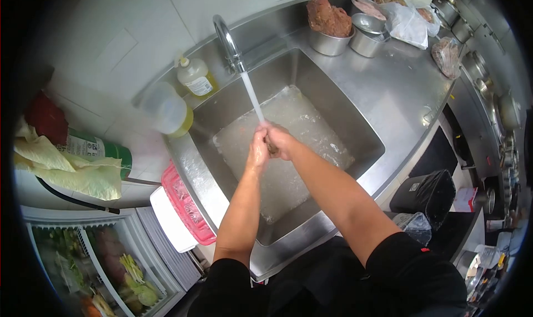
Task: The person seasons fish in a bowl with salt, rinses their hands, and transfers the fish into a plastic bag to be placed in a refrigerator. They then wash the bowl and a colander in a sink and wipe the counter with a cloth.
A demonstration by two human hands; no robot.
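My left hand (257,147) and my right hand (280,141) are closed together under the running water (251,95). A small brownish patch shows between them; whether it is a held thing or shadow I cannot make out. The stream falls from a curved chrome faucet (226,42) at the back of the steel sink (338,100). Cloudy water (302,128) fills the bottom of the basin below my hands.
A soap pump bottle (197,79) and a plastic container of yellow liquid (166,111) stand left of the faucet. Metal bowls (331,43), one with a big chunk of meat (327,17), sit back right. A refrigerator (105,250) is lower left, a black bin (425,197) right.
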